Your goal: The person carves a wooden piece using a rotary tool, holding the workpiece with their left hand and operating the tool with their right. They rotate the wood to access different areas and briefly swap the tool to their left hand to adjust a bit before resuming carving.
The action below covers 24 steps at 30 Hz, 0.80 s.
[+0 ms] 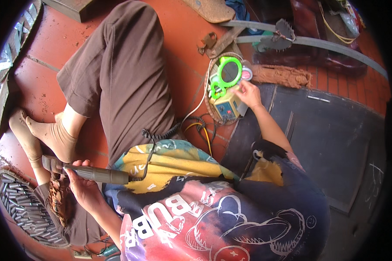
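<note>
My left hand (83, 188) is closed round a grey-brown corded rotary tool handpiece (102, 174), its coiled black cord (161, 134) leading toward a control box. Close to the tool's front end is a dark brown block (52, 164); whether they touch is hard to tell. A carved reddish-brown wooden piece (61, 200) lies by that hand, against my leg. My right hand (248, 94) reaches to the cream-and-blue control box (227, 109), fingers pinched at its upper side; what they grip is hidden. Beside those fingers stands a bright green-framed mirror (230, 72).
A woven basket (0, 174) holds several metal tool bits at lower left. Another carved wooden figure (287, 76) lies beyond my right hand. A dark board (331, 143) covers the right side. Curved grey metal bars (326, 45) cross the upper right. Red tiles (183, 56) form the floor.
</note>
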### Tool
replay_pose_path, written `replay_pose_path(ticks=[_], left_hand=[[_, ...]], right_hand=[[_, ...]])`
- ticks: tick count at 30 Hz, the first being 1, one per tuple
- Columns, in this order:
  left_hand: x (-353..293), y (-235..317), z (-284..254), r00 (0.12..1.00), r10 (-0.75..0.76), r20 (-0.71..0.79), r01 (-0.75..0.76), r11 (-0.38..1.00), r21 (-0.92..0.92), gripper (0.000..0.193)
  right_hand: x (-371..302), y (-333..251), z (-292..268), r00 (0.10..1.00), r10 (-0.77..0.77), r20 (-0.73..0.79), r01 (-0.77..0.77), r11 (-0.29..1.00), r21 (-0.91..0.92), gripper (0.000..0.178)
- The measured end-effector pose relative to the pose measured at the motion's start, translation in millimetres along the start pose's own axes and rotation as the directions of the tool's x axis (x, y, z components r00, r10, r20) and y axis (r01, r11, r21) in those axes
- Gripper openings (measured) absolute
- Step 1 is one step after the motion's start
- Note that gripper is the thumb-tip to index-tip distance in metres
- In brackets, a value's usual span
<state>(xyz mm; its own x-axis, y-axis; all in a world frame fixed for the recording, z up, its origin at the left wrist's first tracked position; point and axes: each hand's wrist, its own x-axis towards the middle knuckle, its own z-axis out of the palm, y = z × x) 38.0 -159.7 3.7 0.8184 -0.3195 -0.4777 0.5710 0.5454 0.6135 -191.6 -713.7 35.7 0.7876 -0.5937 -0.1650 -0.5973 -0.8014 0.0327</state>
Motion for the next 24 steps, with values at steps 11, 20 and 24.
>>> replay_pose_path(ticks=[11, 20, 24], left_hand=[[-2, -4, 4, 1.000, -0.010, -0.004, 0.010, 1.000, -0.014, 0.041], [-1, 8, 56, 0.982, 0.076, -0.171, -0.018, 0.949, 0.314, 0.038], [-5, 12, 60, 0.983, 0.096, -0.158, -0.045, 0.953, 0.300, 0.036]], right_hand=[[-53, -3, 28, 0.927, -0.029, 0.375, 0.136, 0.956, -0.261, 0.047], [-3, -207, -39, 0.987, -0.136, -0.090, 0.163, 0.810, 0.563, 0.023], [-16, -347, -72, 0.805, -0.568, 0.171, 0.110, 0.426, 0.898, 0.024]])
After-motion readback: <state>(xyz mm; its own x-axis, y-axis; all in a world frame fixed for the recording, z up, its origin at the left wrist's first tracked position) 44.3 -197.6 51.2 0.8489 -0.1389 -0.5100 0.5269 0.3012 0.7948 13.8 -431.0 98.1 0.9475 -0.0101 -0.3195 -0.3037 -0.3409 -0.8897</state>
